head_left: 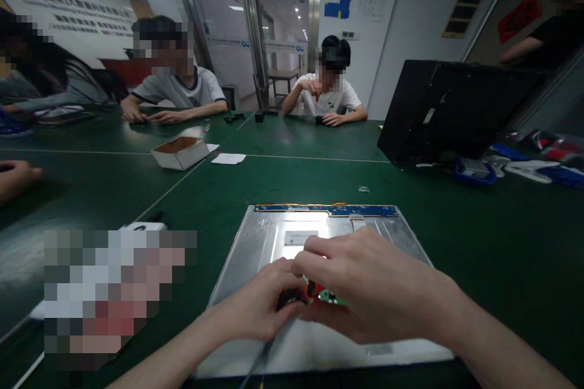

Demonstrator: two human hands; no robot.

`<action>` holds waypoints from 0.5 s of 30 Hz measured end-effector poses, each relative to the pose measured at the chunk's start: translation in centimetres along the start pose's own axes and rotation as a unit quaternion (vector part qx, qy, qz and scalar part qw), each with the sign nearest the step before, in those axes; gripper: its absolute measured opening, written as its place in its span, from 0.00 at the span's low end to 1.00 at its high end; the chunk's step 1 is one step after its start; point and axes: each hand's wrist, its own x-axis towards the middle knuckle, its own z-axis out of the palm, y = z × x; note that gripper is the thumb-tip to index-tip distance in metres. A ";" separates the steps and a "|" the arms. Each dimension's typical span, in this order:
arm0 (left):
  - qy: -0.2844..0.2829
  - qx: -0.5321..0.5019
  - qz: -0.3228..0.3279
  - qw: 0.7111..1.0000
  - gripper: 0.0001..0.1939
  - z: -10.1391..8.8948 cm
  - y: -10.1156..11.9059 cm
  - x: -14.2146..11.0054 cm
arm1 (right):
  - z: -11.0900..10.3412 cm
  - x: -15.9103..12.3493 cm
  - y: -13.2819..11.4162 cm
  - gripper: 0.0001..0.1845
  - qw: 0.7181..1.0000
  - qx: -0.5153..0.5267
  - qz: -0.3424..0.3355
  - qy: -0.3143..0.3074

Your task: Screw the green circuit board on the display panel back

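Note:
A flat metal display panel [246, 243] lies in front of me, with a narrow blue circuit board [365, 211] along its far edge. Over its middle, both hands meet. My left hand [267, 298] is closed, its fingertips around something dark that I cannot make out; thin dark cables [255, 368] run from beneath it to the near edge. My right hand [365, 285] is closed too, its thumb and fingers around a small green circuit board [331, 296] with a red part [313, 289] beside it. The fingers hide most of this board.
To the left lies a blurred-out object [114, 292]. A white open box [180, 152] and a paper [229, 158] are farther back. A large black casing [451, 115] stands at right, near a blue tray [474, 171]. Two people sit opposite; another person's hand [18, 179] rests at left.

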 end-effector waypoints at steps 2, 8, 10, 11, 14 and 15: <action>0.005 0.004 0.014 1.000 0.06 -0.1 0.1 0.1 | -0.1 0.0 -0.1 0.07 1.000 0.005 -0.007 -0.012; 0.009 0.013 0.009 1.000 0.02 -0.3 0.4 0.2 | 0.1 0.2 0.1 0.04 1.000 -0.025 0.006 -0.003; 0.003 0.010 -0.003 1.000 0.03 -0.2 0.3 0.2 | 0.1 0.2 0.2 0.05 1.000 -0.026 0.016 0.001; 0.002 0.008 -0.007 1.000 0.04 -0.2 0.2 0.1 | 0.1 0.2 0.2 0.06 1.000 -0.021 0.016 -0.001; 0.006 0.003 -0.005 1.000 0.07 0.0 -0.1 0.0 | -0.2 -0.1 0.1 0.07 1.000 0.003 0.007 -0.009; 0.006 0.002 -0.003 1.000 0.06 0.0 -0.2 0.0 | -0.3 -0.1 0.1 0.07 1.000 0.007 0.004 -0.014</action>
